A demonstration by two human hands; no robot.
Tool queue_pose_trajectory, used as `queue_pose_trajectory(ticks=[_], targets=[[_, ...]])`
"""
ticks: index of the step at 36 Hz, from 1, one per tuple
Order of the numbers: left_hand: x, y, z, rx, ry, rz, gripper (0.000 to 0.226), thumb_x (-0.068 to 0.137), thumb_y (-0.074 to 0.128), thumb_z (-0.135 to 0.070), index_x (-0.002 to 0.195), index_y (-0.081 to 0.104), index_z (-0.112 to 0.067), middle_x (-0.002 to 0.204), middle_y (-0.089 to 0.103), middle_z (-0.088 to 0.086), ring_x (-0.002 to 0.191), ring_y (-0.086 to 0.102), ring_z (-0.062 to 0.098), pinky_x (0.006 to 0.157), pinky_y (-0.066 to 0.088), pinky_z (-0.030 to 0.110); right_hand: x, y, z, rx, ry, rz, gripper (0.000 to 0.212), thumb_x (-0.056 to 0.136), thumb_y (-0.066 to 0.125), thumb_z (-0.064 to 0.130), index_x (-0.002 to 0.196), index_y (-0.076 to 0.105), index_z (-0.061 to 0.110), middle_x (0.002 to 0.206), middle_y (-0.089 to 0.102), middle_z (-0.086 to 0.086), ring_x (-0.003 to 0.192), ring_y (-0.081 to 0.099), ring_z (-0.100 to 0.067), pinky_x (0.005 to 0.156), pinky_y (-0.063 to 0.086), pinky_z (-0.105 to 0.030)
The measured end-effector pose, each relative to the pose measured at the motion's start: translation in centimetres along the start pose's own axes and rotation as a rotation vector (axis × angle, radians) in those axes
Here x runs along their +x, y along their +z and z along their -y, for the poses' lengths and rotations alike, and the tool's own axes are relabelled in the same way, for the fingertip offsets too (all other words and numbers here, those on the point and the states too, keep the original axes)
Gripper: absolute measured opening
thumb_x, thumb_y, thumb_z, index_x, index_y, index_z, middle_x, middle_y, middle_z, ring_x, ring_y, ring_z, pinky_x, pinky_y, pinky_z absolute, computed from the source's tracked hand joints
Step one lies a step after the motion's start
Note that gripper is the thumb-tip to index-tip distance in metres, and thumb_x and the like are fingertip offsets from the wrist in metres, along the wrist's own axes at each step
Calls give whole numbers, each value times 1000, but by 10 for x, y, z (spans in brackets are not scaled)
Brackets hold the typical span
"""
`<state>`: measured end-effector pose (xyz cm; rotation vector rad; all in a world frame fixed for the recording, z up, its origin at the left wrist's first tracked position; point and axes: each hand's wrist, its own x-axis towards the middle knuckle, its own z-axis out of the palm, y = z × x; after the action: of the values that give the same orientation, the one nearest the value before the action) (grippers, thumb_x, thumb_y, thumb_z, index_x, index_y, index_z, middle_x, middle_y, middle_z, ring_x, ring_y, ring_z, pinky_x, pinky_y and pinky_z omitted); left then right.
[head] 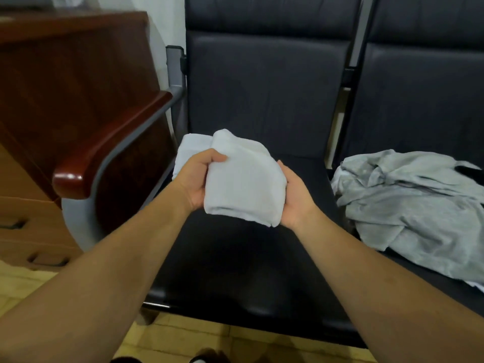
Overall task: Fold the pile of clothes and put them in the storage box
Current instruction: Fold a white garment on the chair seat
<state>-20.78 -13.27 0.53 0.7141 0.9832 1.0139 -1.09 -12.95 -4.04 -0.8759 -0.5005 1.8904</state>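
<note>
Forearms (117, 271), both bare, reach in from the bottom edge and meet above the black seat (235, 271).

- Black seat: padded, dark, smooth; the reference for all places below.
- Neighbouring seat (424, 95): same dark padding, joined on the black seat's right.
- Wooden cabinet (65, 74): dark red-brown, left of the black seat, beyond its armrest.
- Grey clothes pile (408, 200): crumpled and unfolded, heaped on the neighbouring seat just right of the black seat. A dark patch shows at its far right edge.
- Armrest (104, 148): glossy red-brown wood on a grey frame, at the black seat's left side.
- Tan unit (23, 226): low, left of the black seat, with dark handle slots. Box or drawers, cannot tell.
- Folded white cloth (243, 184): held in the air above the black seat's cushion, clear of it. Thick, soft, towel-like surface, folded into a compact bundle with a rounded fold at the near edge and layered edges at the near right corner. More white fabric shows behind it on the left; same piece or separate, cannot tell.
- Left hand (195, 179): grips the cloth's left side, thumb curled over the top, fingers hidden under it.
- Right hand (296, 200): palm up, cups the cloth's right side, thumb against its edge, fingers hidden beneath.
</note>
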Motion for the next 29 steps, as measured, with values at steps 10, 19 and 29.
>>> queue_pose_trajectory(ticks=[10, 19, 29], targets=[[79, -57, -71, 232, 72, -274, 28, 86, 65, -14, 114, 64, -10, 112, 71, 14, 101, 68, 32, 84, 57, 44, 100, 56, 58, -514, -236, -272, 41, 89, 76, 25, 127, 63, 12, 111, 74, -7, 101, 72, -27, 96, 56, -45], [167, -104, -76, 637, 220, -576, 44, 83, 68, -20, 120, 52, -1, 115, 58, 13, 104, 59, 29, 90, 50, 39, 203, 67, 55, -743, -195, -365, 46, 83, 79, 20, 124, 61, 6, 111, 70, -11, 97, 70, -29, 91, 58, -45], [160, -113, -50, 1306, 197, -655, 25, 93, 53, -22, 114, 44, -12, 114, 51, 17, 98, 52, 33, 80, 41, 37, 200, 12, 42, -776, -122, -528, 16, 83, 63, -9, 98, 64, -2, 88, 70, -15, 71, 69, -22, 66, 62, -33]])
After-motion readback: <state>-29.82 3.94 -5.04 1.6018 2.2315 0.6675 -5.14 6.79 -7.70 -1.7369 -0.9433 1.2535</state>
